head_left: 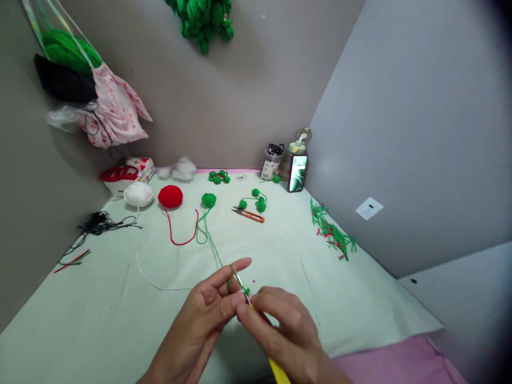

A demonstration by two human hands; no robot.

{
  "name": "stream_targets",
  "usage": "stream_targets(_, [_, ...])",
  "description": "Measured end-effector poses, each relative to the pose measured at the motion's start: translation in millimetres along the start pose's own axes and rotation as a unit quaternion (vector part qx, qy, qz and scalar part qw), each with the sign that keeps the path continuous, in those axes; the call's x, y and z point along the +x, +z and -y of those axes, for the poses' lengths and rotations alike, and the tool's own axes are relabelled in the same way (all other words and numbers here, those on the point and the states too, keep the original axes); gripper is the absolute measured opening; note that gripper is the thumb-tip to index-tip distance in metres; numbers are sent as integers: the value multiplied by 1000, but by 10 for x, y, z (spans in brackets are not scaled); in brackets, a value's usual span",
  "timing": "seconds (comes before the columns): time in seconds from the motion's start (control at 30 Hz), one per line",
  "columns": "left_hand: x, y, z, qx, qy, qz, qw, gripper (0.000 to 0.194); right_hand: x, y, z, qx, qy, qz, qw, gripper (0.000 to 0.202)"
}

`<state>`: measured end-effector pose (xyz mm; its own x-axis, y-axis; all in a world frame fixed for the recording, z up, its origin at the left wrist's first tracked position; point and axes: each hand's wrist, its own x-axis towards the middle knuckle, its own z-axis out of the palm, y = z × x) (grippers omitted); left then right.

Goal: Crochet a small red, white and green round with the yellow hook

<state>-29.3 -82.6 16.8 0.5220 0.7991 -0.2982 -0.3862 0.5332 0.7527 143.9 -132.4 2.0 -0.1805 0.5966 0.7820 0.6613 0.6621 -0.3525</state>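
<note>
My left hand [212, 306] pinches a small green crochet piece [247, 292] between thumb and fingers, its index finger stretched out with green yarn looped round it. That yarn runs back to a green yarn ball [208, 200] on the cloth. In my right hand [286, 325] is a crochet hook with a yellow handle [279, 370]; its metal shaft reaches into the green piece. The fingertips of both hands nearly meet there, partly hiding the work. A bit of red shows beside the hook.
White [138, 195] and red yarn balls [170, 197] lie back left, near black thread [100, 223]. Orange thread snips [248, 214] rest beyond my hands, beside small green balls [261, 204]. A phone [297, 173] leans at back right; yarn scraps [332, 232] lie along the right wall.
</note>
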Motion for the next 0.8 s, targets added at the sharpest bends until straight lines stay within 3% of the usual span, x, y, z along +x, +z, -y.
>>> stream_targets(0.1, [2, -26, -22, -19, -25, 15, 999, 49, 28, 11, -13, 92, 25, -15, 995, 40])
stream_targets(0.2, [6, -78, -53, 36, 27, -9, 999, 42, 89, -5, -36, 198, 127, -49, 971, 27])
stream_targets(0.33, [-10, -118, -54, 124, 81, -23, 989, 28, 127, 30, -92, 349, 234, -102, 902, 20])
stream_targets(0.43, [-12, -104, -21, 125, 93, -19, 988, 30, 142, 103, -100, 425, 266, -96, 860, 19])
stream_targets(0.57, [14, -87, 31, 99, 84, -22, 991, 38, 151, 173, -38, 344, 228, -72, 908, 16])
stream_targets(0.7, [42, -68, 93, 59, 95, -56, 992, 42, 61, 209, 1, 246, 191, -65, 948, 27])
stream_targets(0.8, [53, -26, 121, 6, 86, -55, 995, 47, -27, 234, -20, 107, 106, -37, 988, 39])
